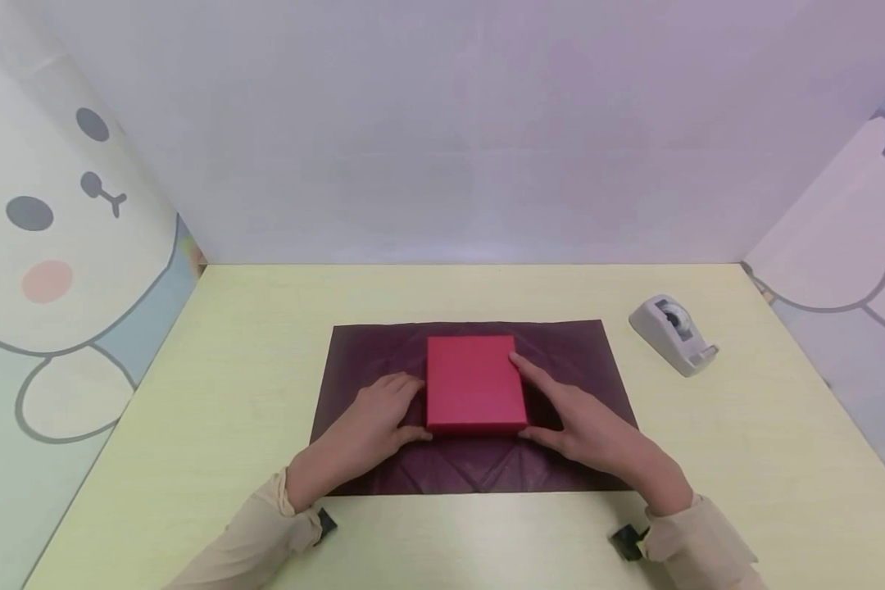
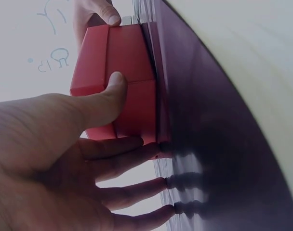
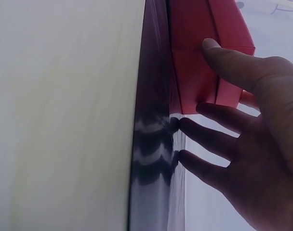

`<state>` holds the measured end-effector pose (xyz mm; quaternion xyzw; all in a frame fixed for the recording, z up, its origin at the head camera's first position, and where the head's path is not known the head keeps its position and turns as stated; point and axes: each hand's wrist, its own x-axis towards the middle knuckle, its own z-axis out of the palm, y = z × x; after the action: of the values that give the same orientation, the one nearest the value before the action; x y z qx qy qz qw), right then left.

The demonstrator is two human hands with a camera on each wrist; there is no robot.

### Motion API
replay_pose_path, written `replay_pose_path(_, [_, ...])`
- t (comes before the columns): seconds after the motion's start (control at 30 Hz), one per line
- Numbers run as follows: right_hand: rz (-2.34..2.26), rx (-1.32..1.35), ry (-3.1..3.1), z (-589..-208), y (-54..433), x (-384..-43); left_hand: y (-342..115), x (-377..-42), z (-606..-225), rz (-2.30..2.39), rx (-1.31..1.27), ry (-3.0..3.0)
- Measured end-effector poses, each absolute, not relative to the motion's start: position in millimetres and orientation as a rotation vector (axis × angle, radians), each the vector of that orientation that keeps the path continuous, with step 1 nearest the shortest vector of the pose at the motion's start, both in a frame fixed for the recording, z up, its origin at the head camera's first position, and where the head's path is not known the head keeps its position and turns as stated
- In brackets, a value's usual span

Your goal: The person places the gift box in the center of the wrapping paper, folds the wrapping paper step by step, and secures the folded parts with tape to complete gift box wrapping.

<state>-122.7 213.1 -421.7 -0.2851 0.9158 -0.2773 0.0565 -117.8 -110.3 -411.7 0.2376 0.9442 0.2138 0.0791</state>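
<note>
A red lidded box point(image 1: 475, 380) sits on a dark purple creased sheet point(image 1: 560, 360), near its middle. My left hand point(image 1: 372, 422) is at the box's left side, thumb at the near left corner and index fingertip close against the side. In the left wrist view its other fingers point(image 2: 137, 190) reach straight down to the shiny sheet. On the right side, my right hand point(image 1: 590, 422) spreads its thumb to the near corner and a finger along the right edge of the lid. The right wrist view shows its lower fingers point(image 3: 204, 166) extended, tips at the sheet.
A grey tape dispenser point(image 1: 674, 334) with a roll in it stands on the pale wooden table point(image 1: 251, 328), right of the sheet. A whitish wall point(image 1: 472, 164) rises behind the table, and panels with cartoon figures flank it on both sides.
</note>
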Motion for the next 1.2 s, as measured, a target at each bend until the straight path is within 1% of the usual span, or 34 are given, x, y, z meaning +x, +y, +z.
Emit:
replay_pose_path(0.9, [-0.835,-0.903,2.815,-424.9,212.6,-120.7,-112.8,-117.3,-412.7,0.663,0.763,2.841])
replay_pose_path(1.2, [-0.849,-0.865,2.79,-422.6,212.8,-119.7,-112.7,-118.5,-412.1,0.676,0.755,2.82])
